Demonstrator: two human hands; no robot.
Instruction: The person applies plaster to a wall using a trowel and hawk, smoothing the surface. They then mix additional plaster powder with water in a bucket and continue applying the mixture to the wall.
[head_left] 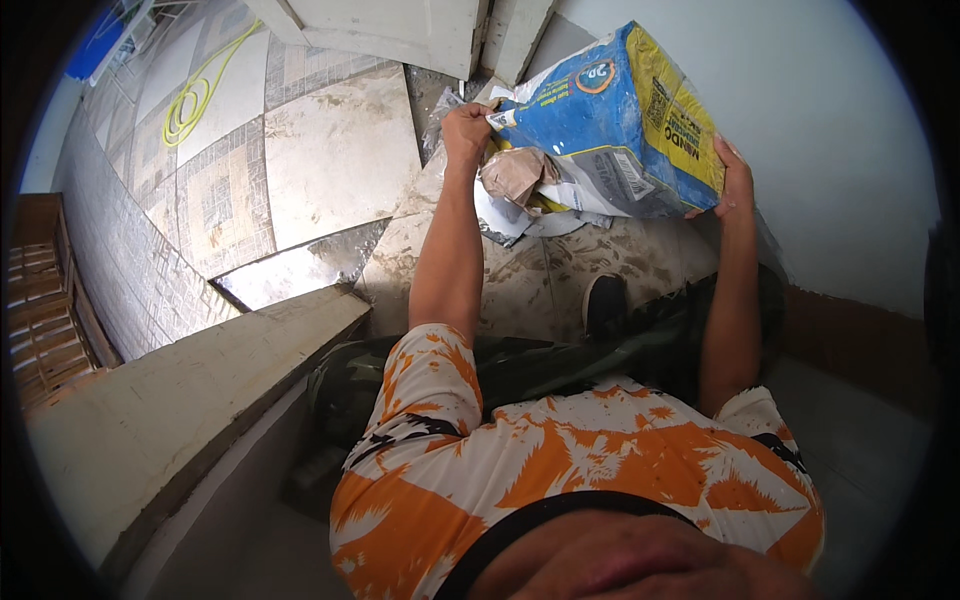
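A blue, yellow and white bag (597, 112) with a wrinkled clear plastic edge lies on its side in both my hands. My left hand (466, 128) is closed on its narrow left end, by a small white corner. My right hand (733, 172) grips the bag's right end, fingers partly behind it. Below the bag, between my hands, are crumpled brown paper (513, 176) and torn white scraps (500, 213) on dirty floor tiles (530, 285).
A white door (390, 25) stands at the top beside a pale wall (840, 150). A pale ledge (200, 400) runs along my left. A coiled yellow hose (182, 112) lies on tiles at upper left; a slatted wooden item (40, 300) is at far left. My dark shoe (603, 305) is below the bag.
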